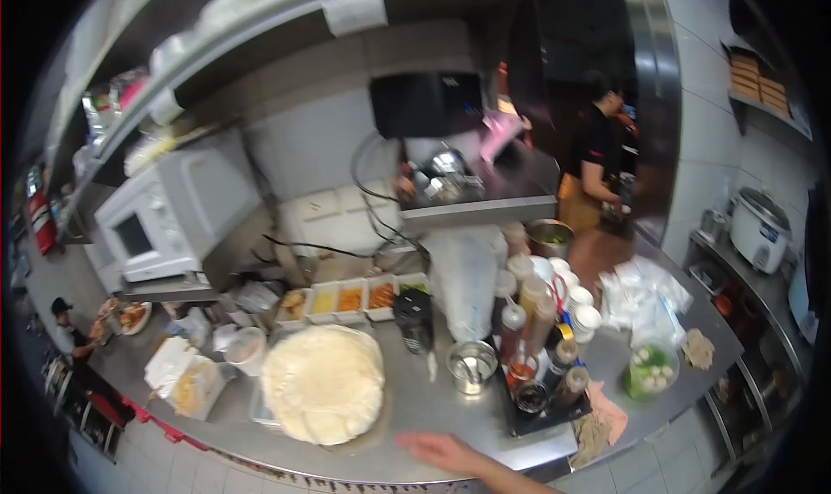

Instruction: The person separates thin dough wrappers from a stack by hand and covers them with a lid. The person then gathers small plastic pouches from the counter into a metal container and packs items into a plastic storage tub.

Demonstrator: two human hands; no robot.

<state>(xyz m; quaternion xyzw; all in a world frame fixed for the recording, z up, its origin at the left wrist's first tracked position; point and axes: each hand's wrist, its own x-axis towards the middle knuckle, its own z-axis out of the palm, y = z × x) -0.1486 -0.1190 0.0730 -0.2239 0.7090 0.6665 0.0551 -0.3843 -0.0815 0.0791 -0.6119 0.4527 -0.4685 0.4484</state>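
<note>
My right hand (440, 452) is over the near edge of the counter (368, 461), slightly blurred, fingers loosely extended, holding nothing. Left hand out of view, can't tell its state. Pale flatbread pile (322, 383) sits on the counter, left of my fingertips, not touching. Metal bowl (472, 383) beyond my hand.

No legible text or labels anywhere.

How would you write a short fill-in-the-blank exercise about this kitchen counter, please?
1. The right hand holds ____.
2. In the picture, the metal bowl stands to the ____ of the pale round stack.
3. The microwave is ____ in colour.
Missing words: nothing; right; white.
</note>
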